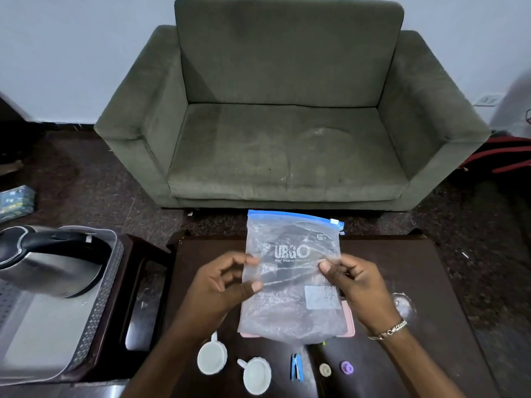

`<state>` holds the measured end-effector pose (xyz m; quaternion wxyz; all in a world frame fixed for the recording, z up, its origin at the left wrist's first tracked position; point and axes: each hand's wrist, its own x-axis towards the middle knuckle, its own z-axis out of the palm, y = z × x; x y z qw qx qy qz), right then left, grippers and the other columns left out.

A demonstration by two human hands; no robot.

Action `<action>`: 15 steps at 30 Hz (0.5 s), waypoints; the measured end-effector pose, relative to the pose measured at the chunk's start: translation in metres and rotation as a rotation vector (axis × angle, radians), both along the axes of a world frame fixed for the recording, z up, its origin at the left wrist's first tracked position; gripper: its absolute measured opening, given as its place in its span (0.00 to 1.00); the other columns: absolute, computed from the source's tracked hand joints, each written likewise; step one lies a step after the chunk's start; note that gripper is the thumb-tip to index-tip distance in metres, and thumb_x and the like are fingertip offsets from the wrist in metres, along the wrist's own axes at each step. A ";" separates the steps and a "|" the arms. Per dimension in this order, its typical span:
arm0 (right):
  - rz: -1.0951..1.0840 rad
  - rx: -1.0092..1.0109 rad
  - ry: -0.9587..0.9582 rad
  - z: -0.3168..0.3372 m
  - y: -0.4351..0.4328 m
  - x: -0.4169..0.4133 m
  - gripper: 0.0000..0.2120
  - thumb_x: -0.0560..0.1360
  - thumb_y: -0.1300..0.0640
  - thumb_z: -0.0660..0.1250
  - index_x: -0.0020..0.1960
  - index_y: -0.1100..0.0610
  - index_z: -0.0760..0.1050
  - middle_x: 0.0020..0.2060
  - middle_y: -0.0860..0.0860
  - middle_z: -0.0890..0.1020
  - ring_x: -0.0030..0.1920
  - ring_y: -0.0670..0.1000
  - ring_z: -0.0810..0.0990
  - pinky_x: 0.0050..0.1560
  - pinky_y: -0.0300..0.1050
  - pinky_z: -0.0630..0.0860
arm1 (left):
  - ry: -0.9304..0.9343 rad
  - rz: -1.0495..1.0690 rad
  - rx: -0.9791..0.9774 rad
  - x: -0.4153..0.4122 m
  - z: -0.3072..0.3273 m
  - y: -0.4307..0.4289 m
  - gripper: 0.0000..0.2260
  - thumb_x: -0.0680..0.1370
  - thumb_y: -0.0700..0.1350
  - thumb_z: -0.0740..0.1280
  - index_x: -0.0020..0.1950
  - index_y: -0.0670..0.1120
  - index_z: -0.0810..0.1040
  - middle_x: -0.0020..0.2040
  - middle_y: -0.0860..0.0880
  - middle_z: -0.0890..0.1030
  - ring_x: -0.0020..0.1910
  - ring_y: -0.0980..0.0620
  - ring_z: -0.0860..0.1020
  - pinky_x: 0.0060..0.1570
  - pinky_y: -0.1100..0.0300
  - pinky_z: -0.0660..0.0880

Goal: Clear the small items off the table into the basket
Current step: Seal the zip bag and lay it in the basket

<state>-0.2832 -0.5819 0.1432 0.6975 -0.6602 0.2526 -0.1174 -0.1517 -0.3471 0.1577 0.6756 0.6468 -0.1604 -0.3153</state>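
Below, two white lids (212,356), one bag (290,282) between both hands (227,280).

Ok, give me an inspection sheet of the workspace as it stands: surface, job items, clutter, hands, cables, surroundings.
Surface: dark wooden table, glossy.
Job's things: zip bag held up; two white lidded cups, blue clip, beige cap and purple cap on the near edge; pink item under the bag; basket to the left, holding an electric kettle.
Clutter: clear round object at the right.
Hands: left hand and right hand pinch the bag's sides.
Cables: nothing seen.
Surroundings: green sofa, dark floor, wall socket.
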 end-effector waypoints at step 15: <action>-0.014 -0.092 -0.056 0.007 0.002 0.001 0.23 0.71 0.74 0.73 0.57 0.50 0.85 0.40 0.53 0.83 0.43 0.47 0.79 0.49 0.36 0.76 | -0.031 0.226 0.096 -0.003 -0.009 -0.010 0.22 0.68 0.27 0.78 0.59 0.43 0.84 0.47 0.46 0.87 0.45 0.56 0.84 0.50 0.64 0.81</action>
